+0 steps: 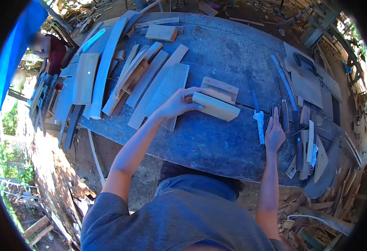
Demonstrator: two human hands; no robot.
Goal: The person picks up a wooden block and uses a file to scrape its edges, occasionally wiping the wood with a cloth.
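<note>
My left hand (pixel 179 102) is closed around the left end of a pale wooden block (pixel 216 107), holding it over the blue-lit table. Just behind this block lies a second wooden piece (pixel 220 88) with a step or groove along its length. My right hand (pixel 275 134) is at the right side of the table, its index finger stretched forward along a thin dark-edged piece that I cannot make out. Left of that hand is a long blade (pixel 253 94) with a white-wrapped handle (pixel 259 126). A wooden-handled tool (pixel 284 116) lies to its right.
Several planks (pixel 156 77) cover the left half of the table (pixel 200 146). A thick offcut (pixel 161 33) sits at the back. On the right are a dark-framed tool (pixel 307 65), flat boards (pixel 302 79) and several hand tools. Another person (pixel 54 50) is at the far left.
</note>
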